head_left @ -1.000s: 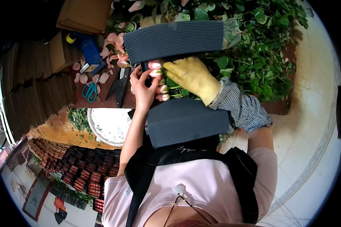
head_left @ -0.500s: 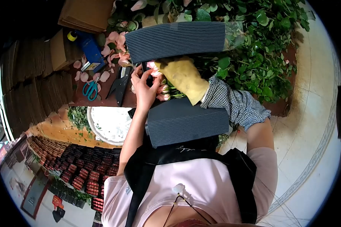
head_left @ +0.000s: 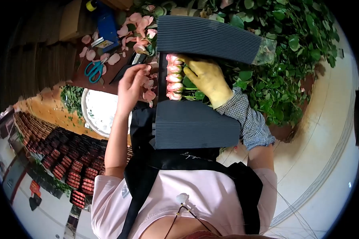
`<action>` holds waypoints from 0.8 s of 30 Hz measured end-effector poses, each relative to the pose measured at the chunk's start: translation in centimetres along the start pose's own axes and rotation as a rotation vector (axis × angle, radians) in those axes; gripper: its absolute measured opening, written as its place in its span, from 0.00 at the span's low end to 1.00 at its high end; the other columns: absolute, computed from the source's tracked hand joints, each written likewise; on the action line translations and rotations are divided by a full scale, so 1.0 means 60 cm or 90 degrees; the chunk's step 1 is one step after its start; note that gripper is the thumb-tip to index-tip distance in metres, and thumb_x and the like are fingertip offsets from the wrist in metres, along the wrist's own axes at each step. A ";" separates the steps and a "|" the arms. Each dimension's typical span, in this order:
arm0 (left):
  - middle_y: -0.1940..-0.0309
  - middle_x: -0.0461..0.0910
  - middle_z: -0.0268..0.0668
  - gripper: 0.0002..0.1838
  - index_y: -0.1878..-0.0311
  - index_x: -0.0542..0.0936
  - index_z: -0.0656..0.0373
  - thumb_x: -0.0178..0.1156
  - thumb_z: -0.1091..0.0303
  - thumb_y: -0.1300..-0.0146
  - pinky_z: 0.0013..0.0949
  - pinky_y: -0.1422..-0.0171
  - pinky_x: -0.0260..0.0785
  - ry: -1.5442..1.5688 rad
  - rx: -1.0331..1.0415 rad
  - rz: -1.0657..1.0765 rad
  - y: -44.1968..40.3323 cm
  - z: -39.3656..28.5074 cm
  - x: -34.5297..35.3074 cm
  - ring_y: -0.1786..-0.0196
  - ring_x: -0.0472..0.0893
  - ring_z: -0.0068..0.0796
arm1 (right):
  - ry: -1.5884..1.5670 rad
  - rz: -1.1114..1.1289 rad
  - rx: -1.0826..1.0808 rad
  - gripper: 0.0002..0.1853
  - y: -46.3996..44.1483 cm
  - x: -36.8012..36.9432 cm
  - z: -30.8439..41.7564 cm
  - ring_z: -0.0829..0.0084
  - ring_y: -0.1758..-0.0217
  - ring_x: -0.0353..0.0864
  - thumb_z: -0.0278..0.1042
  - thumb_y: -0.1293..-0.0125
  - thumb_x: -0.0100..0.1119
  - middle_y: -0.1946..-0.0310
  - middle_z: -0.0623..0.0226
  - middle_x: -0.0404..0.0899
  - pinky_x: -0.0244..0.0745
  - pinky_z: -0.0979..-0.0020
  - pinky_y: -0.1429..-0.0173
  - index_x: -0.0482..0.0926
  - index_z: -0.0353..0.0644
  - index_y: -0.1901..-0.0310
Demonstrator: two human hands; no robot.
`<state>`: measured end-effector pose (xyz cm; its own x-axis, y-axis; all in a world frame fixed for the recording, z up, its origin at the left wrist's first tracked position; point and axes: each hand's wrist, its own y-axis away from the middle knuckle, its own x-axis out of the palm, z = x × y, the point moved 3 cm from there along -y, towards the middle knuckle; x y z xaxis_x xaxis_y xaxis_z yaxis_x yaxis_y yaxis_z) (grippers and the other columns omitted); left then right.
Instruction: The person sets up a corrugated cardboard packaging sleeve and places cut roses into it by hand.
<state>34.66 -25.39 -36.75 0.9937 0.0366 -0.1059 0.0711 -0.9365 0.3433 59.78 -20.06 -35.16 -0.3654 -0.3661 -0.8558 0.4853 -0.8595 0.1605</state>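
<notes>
Roses [head_left: 174, 87] in a pink row between two ridged dark panels [head_left: 197, 127].
Five blooms line up at the centre of the frame, our yellow-gloved right hand [head_left: 208, 79] over their stems; we cannot tell whether it grips any. Left of centre, our bare left hand [head_left: 131, 85] curls its fingers narrowly beside loose petals [head_left: 149, 95]; whether they pinch one, we cannot tell. Teal-handled scissors [head_left: 89, 73] lie at upper left.

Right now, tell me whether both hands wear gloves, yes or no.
No, only the right hand wears a yellow glove; the left hand is bare.
</notes>
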 end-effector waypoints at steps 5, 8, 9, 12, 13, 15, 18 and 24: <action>0.52 0.83 0.34 0.13 0.44 0.79 0.66 0.53 0.68 0.21 0.27 0.40 0.71 0.006 -0.012 -0.076 0.033 -0.011 -0.041 0.49 0.79 0.22 | 0.034 -0.016 -0.006 0.11 -0.003 -0.012 0.012 0.59 0.69 0.83 0.42 0.29 0.57 0.73 0.62 0.80 0.79 0.57 0.65 0.77 0.44 0.64; 0.53 0.84 0.35 0.13 0.44 0.79 0.66 0.53 0.69 0.21 0.26 0.41 0.71 0.032 -0.024 -0.064 0.034 0.013 -0.042 0.51 0.79 0.21 | 0.051 -0.035 -0.044 0.09 -0.003 0.000 0.001 0.64 0.74 0.79 0.41 0.30 0.60 0.77 0.66 0.76 0.78 0.61 0.69 0.79 0.45 0.61; 0.54 0.84 0.35 0.12 0.44 0.79 0.67 0.53 0.69 0.22 0.26 0.42 0.71 0.040 -0.037 -0.071 0.034 0.013 -0.038 0.52 0.79 0.20 | 0.057 -0.059 -0.072 0.09 -0.004 0.000 0.003 0.68 0.79 0.76 0.41 0.30 0.62 0.82 0.68 0.72 0.76 0.64 0.72 0.81 0.46 0.56; 0.54 0.84 0.35 0.12 0.45 0.79 0.67 0.53 0.70 0.22 0.25 0.43 0.71 0.022 -0.026 -0.068 0.031 0.025 -0.036 0.52 0.79 0.20 | 0.181 -0.059 -0.089 0.21 -0.005 -0.002 0.019 0.70 0.79 0.75 0.41 0.28 0.59 0.81 0.70 0.71 0.77 0.65 0.72 0.74 0.51 0.36; 0.54 0.83 0.35 0.12 0.45 0.79 0.67 0.53 0.70 0.22 0.25 0.43 0.71 0.024 -0.026 -0.067 0.031 0.026 -0.035 0.52 0.79 0.20 | 0.184 -0.059 -0.088 0.21 -0.004 -0.003 0.020 0.70 0.79 0.75 0.41 0.28 0.59 0.81 0.70 0.71 0.77 0.65 0.72 0.74 0.51 0.36; 0.55 0.83 0.34 0.12 0.45 0.80 0.67 0.53 0.70 0.22 0.25 0.44 0.71 0.029 -0.018 -0.065 0.030 0.027 -0.033 0.52 0.79 0.19 | 0.129 -0.060 -0.090 0.31 -0.004 -0.005 0.020 0.71 0.79 0.74 0.42 0.27 0.57 0.81 0.71 0.70 0.77 0.67 0.72 0.61 0.57 0.24; 0.57 0.83 0.33 0.11 0.46 0.80 0.67 0.54 0.70 0.22 0.23 0.46 0.70 0.020 0.007 -0.057 0.028 0.029 -0.031 0.54 0.78 0.17 | 0.145 -0.048 -0.089 0.31 -0.001 0.000 0.018 0.71 0.79 0.74 0.42 0.27 0.57 0.81 0.71 0.70 0.77 0.67 0.72 0.62 0.58 0.25; 0.61 0.83 0.31 0.11 0.47 0.80 0.67 0.54 0.70 0.22 0.22 0.54 0.71 0.003 0.009 -0.024 0.032 0.014 -0.011 0.59 0.78 0.16 | 0.132 -0.053 -0.065 0.19 -0.004 -0.025 0.041 0.67 0.75 0.80 0.41 0.31 0.60 0.77 0.69 0.78 0.78 0.64 0.71 0.75 0.50 0.40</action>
<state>34.08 -27.49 -36.81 0.9907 0.0736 -0.1143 0.1074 -0.9393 0.3258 58.29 -20.18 -32.70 -0.2416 -0.2057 -0.9483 0.5414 -0.8396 0.0442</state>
